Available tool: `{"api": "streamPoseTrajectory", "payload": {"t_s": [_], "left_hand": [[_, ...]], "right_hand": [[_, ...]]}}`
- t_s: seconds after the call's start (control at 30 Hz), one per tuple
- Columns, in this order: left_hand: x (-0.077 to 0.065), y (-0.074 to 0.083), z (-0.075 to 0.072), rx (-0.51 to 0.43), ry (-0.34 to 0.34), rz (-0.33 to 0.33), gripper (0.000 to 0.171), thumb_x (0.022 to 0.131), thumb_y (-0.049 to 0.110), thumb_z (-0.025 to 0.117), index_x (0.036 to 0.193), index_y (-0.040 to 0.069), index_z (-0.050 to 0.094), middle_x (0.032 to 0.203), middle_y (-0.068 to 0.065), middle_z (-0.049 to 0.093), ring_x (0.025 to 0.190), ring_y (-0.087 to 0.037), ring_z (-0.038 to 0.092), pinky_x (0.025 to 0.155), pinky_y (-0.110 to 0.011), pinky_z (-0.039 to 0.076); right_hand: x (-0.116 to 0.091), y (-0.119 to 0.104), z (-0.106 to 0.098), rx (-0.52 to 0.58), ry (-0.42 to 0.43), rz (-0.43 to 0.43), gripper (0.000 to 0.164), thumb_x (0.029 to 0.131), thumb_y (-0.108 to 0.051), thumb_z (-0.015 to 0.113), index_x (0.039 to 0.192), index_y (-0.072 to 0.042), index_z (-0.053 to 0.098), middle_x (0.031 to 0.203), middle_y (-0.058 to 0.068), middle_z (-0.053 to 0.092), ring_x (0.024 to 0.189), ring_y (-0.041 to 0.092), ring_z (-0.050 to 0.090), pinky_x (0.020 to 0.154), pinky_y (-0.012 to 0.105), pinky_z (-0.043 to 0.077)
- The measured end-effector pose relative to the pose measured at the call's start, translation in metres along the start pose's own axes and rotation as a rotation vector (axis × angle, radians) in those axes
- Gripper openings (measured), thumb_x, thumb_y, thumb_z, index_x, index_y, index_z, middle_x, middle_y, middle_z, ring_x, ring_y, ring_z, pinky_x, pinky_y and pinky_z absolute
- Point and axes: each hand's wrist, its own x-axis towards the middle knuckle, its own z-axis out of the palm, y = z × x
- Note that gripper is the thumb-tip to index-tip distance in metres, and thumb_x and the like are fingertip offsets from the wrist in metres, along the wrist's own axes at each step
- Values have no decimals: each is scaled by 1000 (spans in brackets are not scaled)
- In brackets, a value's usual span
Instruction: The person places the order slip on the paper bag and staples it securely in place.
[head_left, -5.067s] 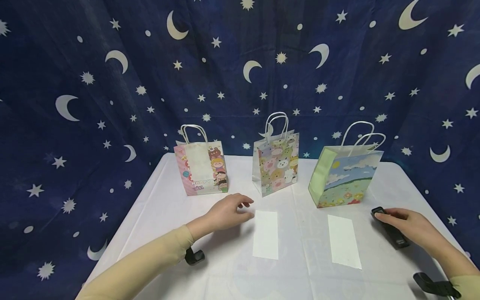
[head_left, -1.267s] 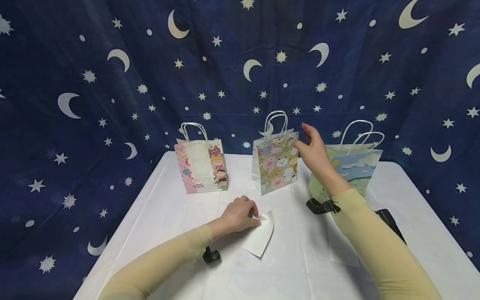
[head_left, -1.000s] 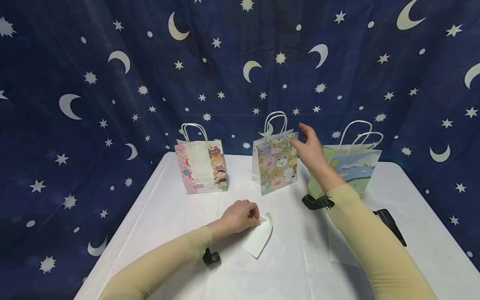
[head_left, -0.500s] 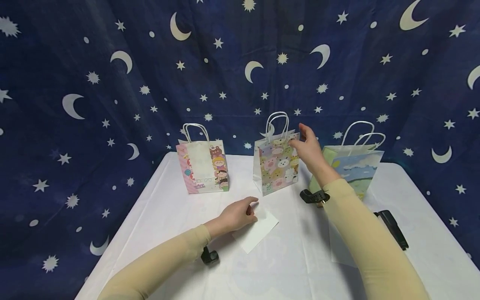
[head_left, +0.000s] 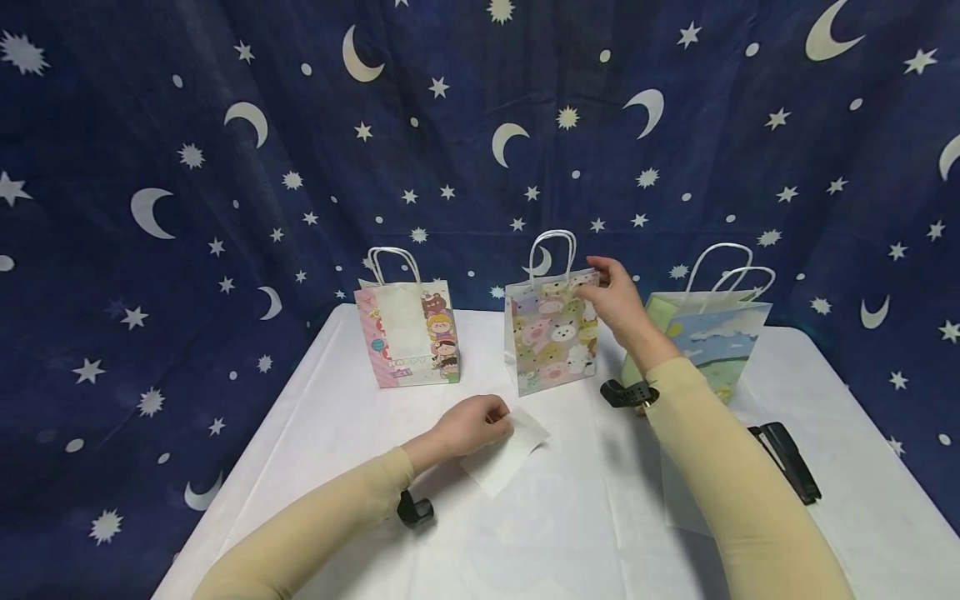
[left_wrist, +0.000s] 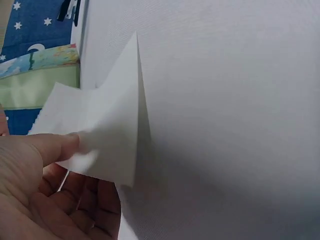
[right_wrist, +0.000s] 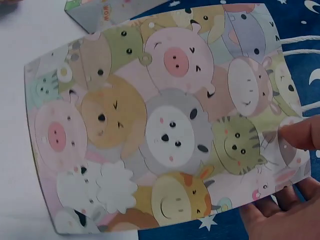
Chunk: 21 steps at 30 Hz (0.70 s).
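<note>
In the head view my left hand (head_left: 471, 425) pinches a white paper strip (head_left: 498, 462) near its upper edge, low over the table. The left wrist view shows the thumb on the face of the paper (left_wrist: 107, 117), fingers behind it and its free part bent up. My right hand (head_left: 621, 307) holds the upper right edge of the middle paper gift bag (head_left: 551, 342), printed with cartoon animals. In the right wrist view the thumb lies on the printed front of the bag (right_wrist: 172, 132), other fingers behind. The bag stands upright, its white twisted handles up.
A pink gift bag (head_left: 442, 333) with a white strip (head_left: 405, 329) on its front stands left. To the right is a green and blue gift bag (head_left: 720, 333), partly behind my right arm. A black stapler (head_left: 791, 462) and another paper strip (head_left: 682, 500) lie near that arm.
My right hand has left the stapler and taken hold of the middle bag, which has turned slightly toward the front. My left hand has picked up the strip and turned it aslant.
</note>
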Motion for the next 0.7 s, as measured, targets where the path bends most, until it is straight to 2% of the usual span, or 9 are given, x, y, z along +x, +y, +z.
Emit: {"api": "streamPoseTrajectory", "payload": {"t_s": [0.13, 0.2, 0.3, 0.4, 0.53, 0.7], "left_hand": [[1, -1, -3, 0, 34, 19, 7, 96, 16, 69, 102, 12, 70, 91, 4, 66, 84, -11, 59, 79, -32, 49], [2, -1, -4, -3, 53, 32, 8, 97, 16, 68, 102, 11, 72, 91, 4, 67, 85, -11, 60, 80, -32, 49], [5, 0, -7, -32, 78, 25, 9, 99, 20, 67, 97, 13, 72, 84, 5, 64, 79, -10, 57, 75, -30, 47], [9, 2, -11, -84, 107, 0, 18, 101, 26, 65, 87, 15, 67, 73, 7, 54, 69, -9, 48, 65, -28, 40], [14, 7, -18, -162, 159, -33, 24, 102, 30, 65, 84, 16, 63, 66, 6, 44, 61, -10, 41, 58, -27, 33], [22, 14, -24, -239, 235, -34, 19, 102, 28, 66, 90, 14, 68, 70, 5, 50, 65, -10, 44, 59, -26, 36]], "right_hand": [[-4, 0, 0, -3, -13, -18, 60, 93, -7, 69, 147, 1, 44, 120, 10, 44, 103, 19, 40, 86, 31, 39], [-6, 0, 0, -6, -35, -21, 56, 93, -9, 70, 144, 1, 48, 117, 8, 45, 99, 18, 41, 84, 31, 40], [-4, 1, -1, -21, -83, -18, 51, 94, -11, 71, 139, 2, 53, 118, 9, 50, 98, 19, 44, 85, 33, 41], [-2, 1, -2, -61, -127, -6, 47, 95, -14, 70, 137, 2, 57, 122, 13, 55, 101, 21, 48, 87, 36, 42], [1, 2, -4, -124, -157, 11, 47, 96, -20, 69, 137, 1, 60, 129, 17, 54, 109, 25, 48, 92, 39, 42], [4, 5, -6, -160, -164, -3, 42, 97, -23, 69, 130, 1, 65, 129, 17, 55, 108, 27, 47, 90, 40, 42]]}}
